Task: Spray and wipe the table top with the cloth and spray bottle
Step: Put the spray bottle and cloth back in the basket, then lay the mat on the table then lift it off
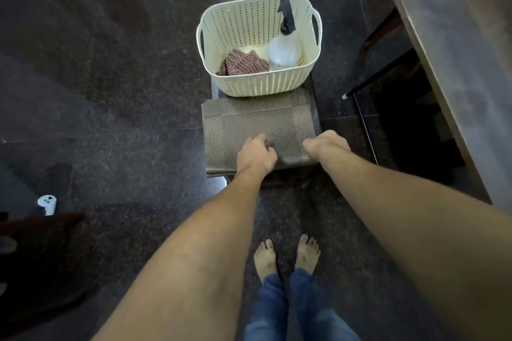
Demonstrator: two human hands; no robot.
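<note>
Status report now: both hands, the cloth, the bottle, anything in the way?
Left hand and right hand empty, on mat. Cloth and bottle in basket. Nothing blocks the basket.

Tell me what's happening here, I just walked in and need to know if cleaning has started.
Not yet, it seems. A barefoot person stands over a low table with a woven mat on it. Left hand and right hand rest on the mat's near edge, fingers curled, maybe gripping it. The cloth and spray bottle sit untouched in the basket at the far end.
</note>
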